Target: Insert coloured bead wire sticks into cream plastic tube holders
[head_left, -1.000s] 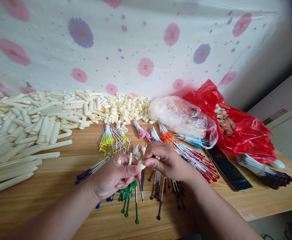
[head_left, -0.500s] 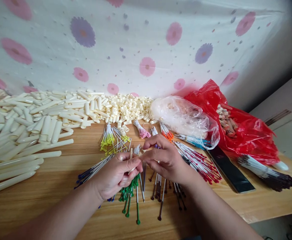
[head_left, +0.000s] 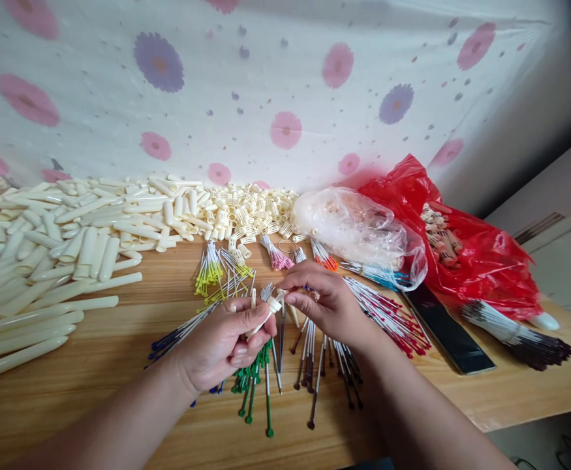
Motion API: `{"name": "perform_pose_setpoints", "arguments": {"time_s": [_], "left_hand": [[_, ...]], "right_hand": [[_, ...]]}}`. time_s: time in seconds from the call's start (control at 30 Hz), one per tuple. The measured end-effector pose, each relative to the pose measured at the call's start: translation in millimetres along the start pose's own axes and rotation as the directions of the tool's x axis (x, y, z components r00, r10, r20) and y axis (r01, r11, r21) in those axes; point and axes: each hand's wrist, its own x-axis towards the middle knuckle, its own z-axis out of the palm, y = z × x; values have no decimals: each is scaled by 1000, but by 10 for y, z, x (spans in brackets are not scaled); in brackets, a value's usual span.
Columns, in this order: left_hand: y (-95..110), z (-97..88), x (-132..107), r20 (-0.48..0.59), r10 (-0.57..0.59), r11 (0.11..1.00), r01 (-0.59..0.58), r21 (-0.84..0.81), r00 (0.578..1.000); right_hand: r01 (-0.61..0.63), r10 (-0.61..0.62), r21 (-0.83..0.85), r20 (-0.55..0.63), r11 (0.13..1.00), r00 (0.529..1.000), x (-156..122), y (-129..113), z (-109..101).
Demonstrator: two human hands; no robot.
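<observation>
My left hand [head_left: 221, 343] is closed around a small cream plastic piece [head_left: 265, 313] held up over the wooden table [head_left: 119, 365]. My right hand [head_left: 322, 303] pinches the far tip of that same piece, fingers pressed together. Under both hands lie fans of thin pins with coloured heads: green ones [head_left: 256, 385], dark brown ones [head_left: 317, 365], blue ones [head_left: 177, 333], and red ones [head_left: 393, 320] to the right. Yellow-tipped pins [head_left: 209, 271] and pink-tipped pins [head_left: 278, 254] lie just beyond the hands.
A heap of cream plastic tubes [head_left: 50, 248] covers the left. Small cream clips [head_left: 250, 212] pile at the back by the floral cloth [head_left: 265, 85]. A clear bag [head_left: 358, 232], a red bag [head_left: 471, 254], a black strip [head_left: 444, 329] and a dark pin bundle [head_left: 520, 336] sit right.
My right hand has shifted from beside the left hand's fingers to pinching the upper tip of the cream piece, which now sticks out longer from the left hand.
</observation>
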Motion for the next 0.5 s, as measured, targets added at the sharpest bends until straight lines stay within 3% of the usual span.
{"name": "perform_pose_setpoints", "arguments": {"time_s": [0.27,0.5], "left_hand": [[-10,-11,-34,77,4,999,-7,48,997],[-5,-15,-54,146,23,1000,-26,16,989]], "right_hand": [[-64,57,230,37,971,998,-11,-12,-20],[-53,35,250,74,967,997,-18,-34,-36]]}}
